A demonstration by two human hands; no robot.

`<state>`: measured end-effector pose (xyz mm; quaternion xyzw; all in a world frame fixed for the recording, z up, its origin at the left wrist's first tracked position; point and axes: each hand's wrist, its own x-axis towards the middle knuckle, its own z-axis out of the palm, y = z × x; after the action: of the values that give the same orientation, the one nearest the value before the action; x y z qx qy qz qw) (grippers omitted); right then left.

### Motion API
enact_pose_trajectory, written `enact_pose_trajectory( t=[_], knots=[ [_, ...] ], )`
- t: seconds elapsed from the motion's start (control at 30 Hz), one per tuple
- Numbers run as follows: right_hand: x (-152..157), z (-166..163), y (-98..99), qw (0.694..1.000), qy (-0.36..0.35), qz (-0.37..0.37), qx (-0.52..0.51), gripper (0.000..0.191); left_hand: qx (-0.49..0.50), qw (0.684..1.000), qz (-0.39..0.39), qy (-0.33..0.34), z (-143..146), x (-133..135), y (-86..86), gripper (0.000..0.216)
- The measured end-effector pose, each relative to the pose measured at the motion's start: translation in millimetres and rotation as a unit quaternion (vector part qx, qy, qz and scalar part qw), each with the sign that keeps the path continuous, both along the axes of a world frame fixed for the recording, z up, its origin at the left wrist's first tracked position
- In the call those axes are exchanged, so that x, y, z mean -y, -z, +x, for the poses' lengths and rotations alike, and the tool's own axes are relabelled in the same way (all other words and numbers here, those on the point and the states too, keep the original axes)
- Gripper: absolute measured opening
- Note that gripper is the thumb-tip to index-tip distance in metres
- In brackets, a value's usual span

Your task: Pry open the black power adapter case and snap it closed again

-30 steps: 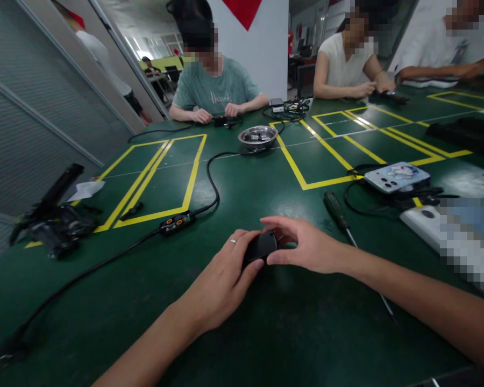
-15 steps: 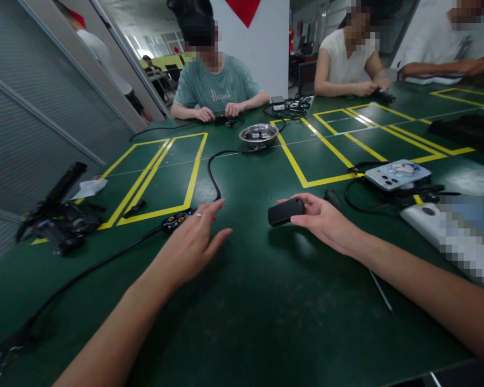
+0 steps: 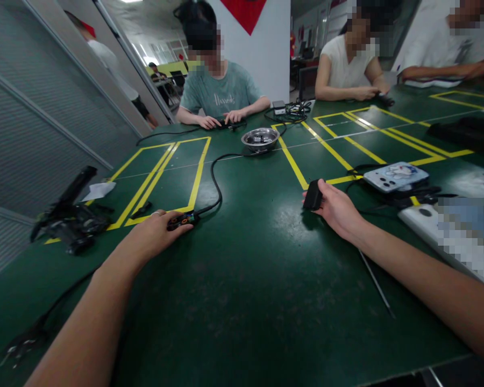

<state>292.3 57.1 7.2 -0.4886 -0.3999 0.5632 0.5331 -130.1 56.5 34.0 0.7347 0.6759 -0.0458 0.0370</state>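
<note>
My right hand (image 3: 337, 208) is closed round a small black oblong device (image 3: 313, 195), holding it just above the green table (image 3: 246, 279) near a yellow tape line. My left hand (image 3: 153, 234) lies on the table to the left, its fingers closing on a small black inline module (image 3: 182, 219) with orange buttons, which sits on a black cable (image 3: 214, 180). A thin metal screwdriver shaft (image 3: 374, 285) shows beside my right forearm.
A steel bowl (image 3: 260, 138) stands at the back centre. A phone (image 3: 396, 176) on cables and a white device (image 3: 431, 220) lie at the right. Black gear (image 3: 70, 223) lies at the left edge. Three people sit at the far side, handling small items.
My two hands parted from the black device. The right carried it rightward and away from me. The left reached left onto the cable's inline module.
</note>
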Motion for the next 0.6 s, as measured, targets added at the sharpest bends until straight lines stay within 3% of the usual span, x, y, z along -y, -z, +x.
enact_pose_trajectory(
  t=[0.17, 0.3, 0.4, 0.47, 0.53, 0.6],
  knots=[
    [-1.1, 4.9, -5.2, 0.998, 0.04, -0.044, 0.032, 0.033, 0.008, 1.0, 0.004, -0.013, -5.0, -0.3, -4.7, 0.072],
    [-2.5, 11.1, -13.9, 0.992, 0.076, -0.089, -0.038, 0.034, 0.009, 0.999, 0.043, -0.025, -4.2, 0.6, -10.1, 0.074],
    [-7.5, 14.3, -20.5, 0.996, 0.084, -0.041, -0.004, 0.043, -0.016, 0.996, 0.085, -0.032, -2.3, 3.2, -16.3, 0.073],
    [-12.5, 14.0, -22.5, 0.99, 0.07, 0.031, 0.115, 0.048, -0.027, 0.994, 0.102, -0.039, -1.5, 5.3, -19.7, 0.074],
    [-16.5, 11.1, -21.1, 0.946, 0.062, 0.113, 0.298, 0.049, -0.036, 0.992, 0.108, -0.052, -0.9, 7.0, -21.9, 0.075],
    [-17.7, 6.0, -15.8, 0.857, 0.063, 0.176, 0.481, 0.048, -0.045, 0.991, 0.109, -0.069, -0.1, 8.1, -22.8, 0.076]
  ],
)
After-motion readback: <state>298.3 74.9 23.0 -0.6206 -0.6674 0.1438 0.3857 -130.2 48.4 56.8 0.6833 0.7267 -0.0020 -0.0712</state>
